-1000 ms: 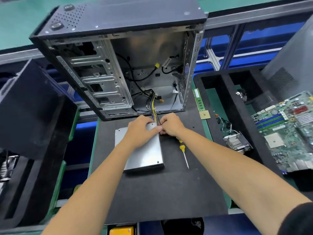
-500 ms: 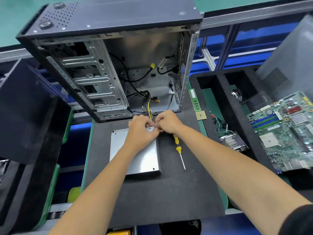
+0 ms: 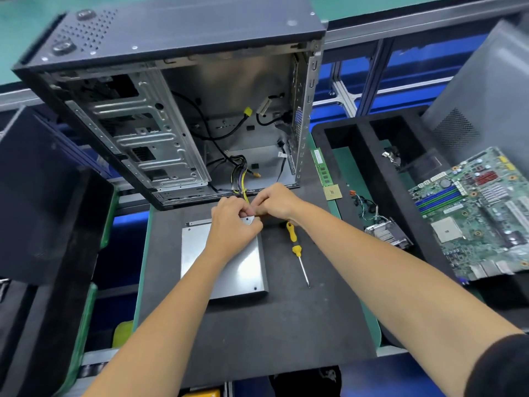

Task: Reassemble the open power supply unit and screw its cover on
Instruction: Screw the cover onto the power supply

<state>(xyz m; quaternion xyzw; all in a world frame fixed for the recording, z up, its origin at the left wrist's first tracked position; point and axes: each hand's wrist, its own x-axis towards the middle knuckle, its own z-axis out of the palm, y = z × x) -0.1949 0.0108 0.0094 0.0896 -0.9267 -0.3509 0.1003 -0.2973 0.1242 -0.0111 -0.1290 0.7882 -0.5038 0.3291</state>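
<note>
At frame centre, the left hand (image 3: 233, 224) and right hand (image 3: 276, 202) meet, fingers curled together over the far edge of the grey power supply unit (image 3: 226, 262) on the black mat (image 3: 286, 325). What they pinch is hidden; perhaps the cable bundle (image 3: 240, 174) running from the open computer case (image 3: 171, 104). A yellow-handled screwdriver (image 3: 297, 252) lies just right.

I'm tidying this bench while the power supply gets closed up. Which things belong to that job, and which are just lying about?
In use: power supply unit, its cable bundle, yellow screwdriver, left hand, right hand.

Lying about: computer case, motherboard, RAM stick, CPU chip, heatsink.
</note>
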